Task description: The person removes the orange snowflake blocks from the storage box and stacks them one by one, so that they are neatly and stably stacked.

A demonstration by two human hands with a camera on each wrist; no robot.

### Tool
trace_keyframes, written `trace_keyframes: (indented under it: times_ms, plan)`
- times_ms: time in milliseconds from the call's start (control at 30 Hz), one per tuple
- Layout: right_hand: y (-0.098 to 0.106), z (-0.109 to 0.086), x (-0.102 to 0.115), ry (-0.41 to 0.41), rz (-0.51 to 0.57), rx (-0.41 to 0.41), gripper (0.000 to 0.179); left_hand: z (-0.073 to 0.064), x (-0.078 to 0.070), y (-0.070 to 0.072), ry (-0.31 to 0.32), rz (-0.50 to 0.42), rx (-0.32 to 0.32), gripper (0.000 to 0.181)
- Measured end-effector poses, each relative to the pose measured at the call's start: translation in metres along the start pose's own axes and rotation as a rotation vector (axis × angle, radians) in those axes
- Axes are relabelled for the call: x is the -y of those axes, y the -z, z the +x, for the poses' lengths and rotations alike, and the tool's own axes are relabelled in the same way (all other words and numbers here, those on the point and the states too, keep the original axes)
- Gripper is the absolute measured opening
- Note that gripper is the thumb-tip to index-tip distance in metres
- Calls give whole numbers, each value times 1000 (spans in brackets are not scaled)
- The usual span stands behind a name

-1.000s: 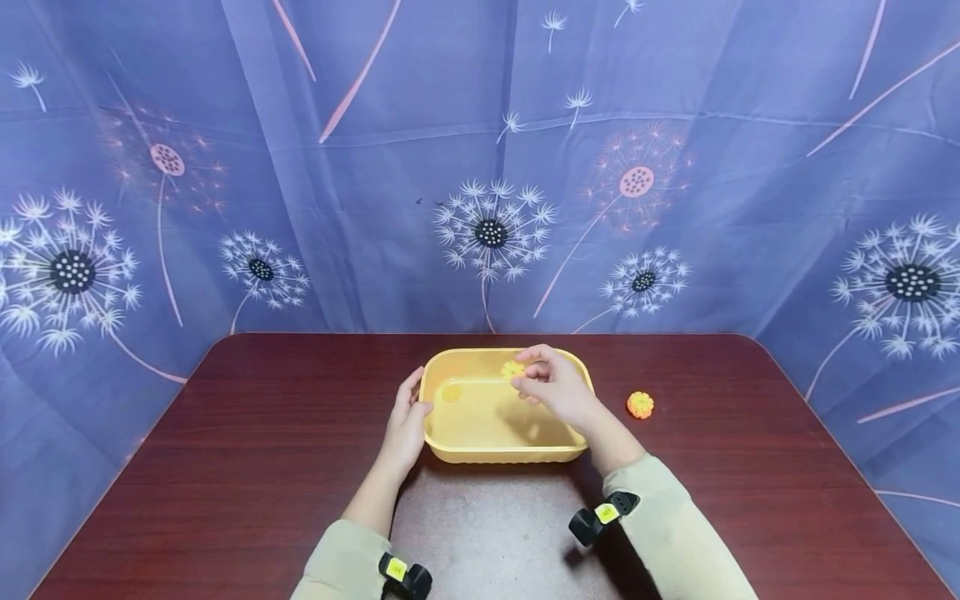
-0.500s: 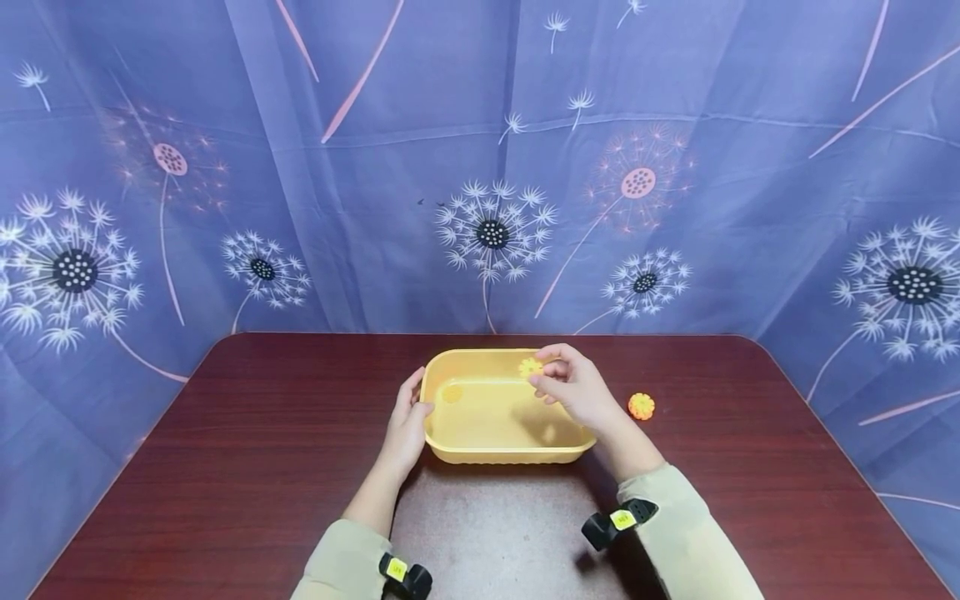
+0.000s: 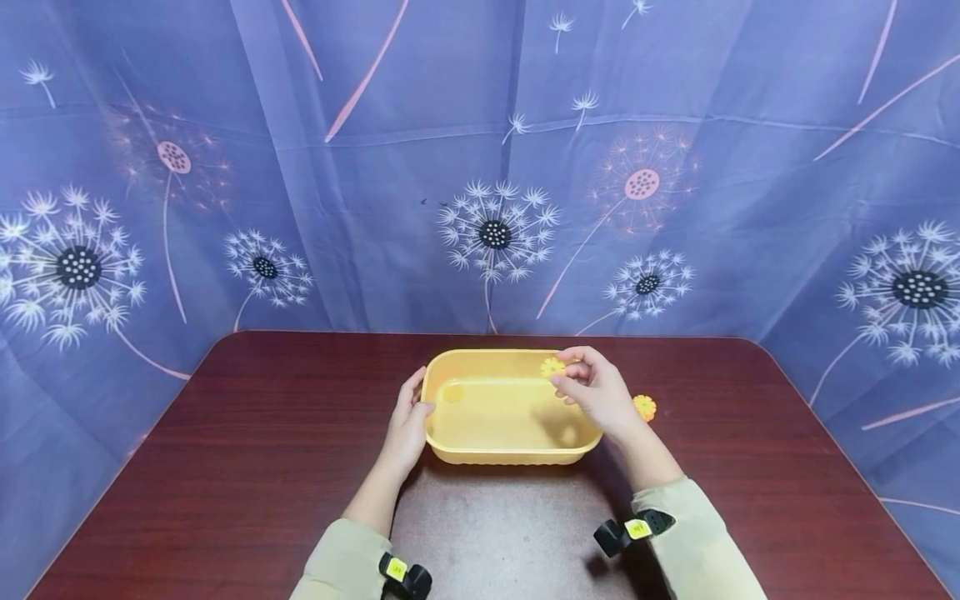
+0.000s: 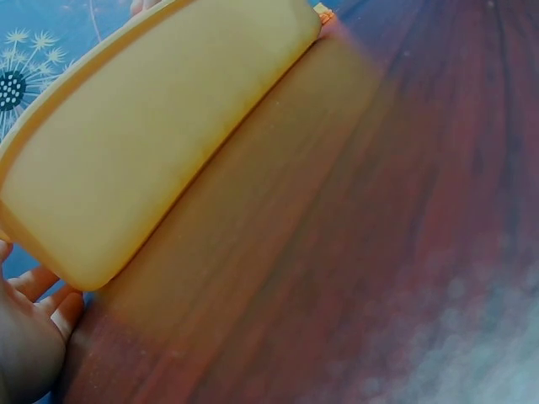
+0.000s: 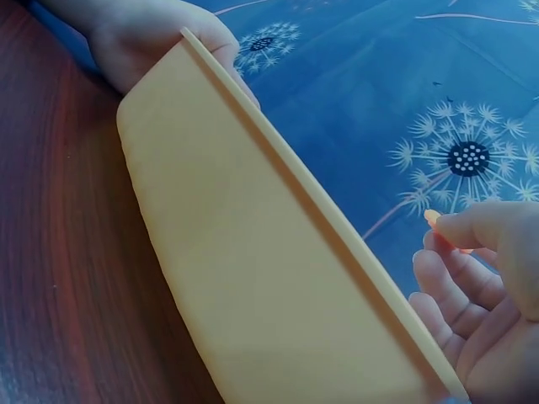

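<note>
A yellow plastic tub rests on the table. My left hand grips its left end, thumb at the rim and fingers along the outer wall; in the left wrist view the fingers touch the tub's corner. Above the tub's right end, my right hand pinches a small yellow flower-shaped piece between thumb and fingertips. The right wrist view shows that piece edge-on, orange, with the other fingers curled loosely beneath. Inside the tub at the left lies a round yellow piece, faint against the plastic.
Another orange-yellow flower piece lies on the dark red wooden table right of the tub, partly hidden by my right wrist. A blue curtain with dandelion prints hangs behind the table and along both sides.
My right hand has moved right above the tub with the flower piece still pinched, and its wrist now covers part of the loose flower on the table. My left hand stays on the tub.
</note>
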State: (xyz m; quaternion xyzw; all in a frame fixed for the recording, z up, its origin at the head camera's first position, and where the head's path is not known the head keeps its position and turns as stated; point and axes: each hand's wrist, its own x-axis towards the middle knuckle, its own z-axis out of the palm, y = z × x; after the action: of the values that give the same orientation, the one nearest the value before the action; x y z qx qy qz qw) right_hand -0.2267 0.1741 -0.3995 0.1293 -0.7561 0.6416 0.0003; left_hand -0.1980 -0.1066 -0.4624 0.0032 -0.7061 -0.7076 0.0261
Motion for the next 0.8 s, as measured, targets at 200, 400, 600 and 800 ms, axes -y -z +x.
trace_keyframes:
  times_ms: [200, 400, 600, 800]
  plan:
    - [5, -5, 0, 23, 39, -49, 36, 1, 0, 0, 6, 16, -9, 59]
    - [13, -12, -1, 35, 79, -87, 36, 1, 0, -1, 7, 9, -2, 59]
    - [22, -15, -2, 21, 89, -122, 37, 1, -1, -2, 2, 13, -3, 60]
    - [30, -14, -3, 5, 79, -150, 36, 1, -2, 1, 15, 20, -8, 60]
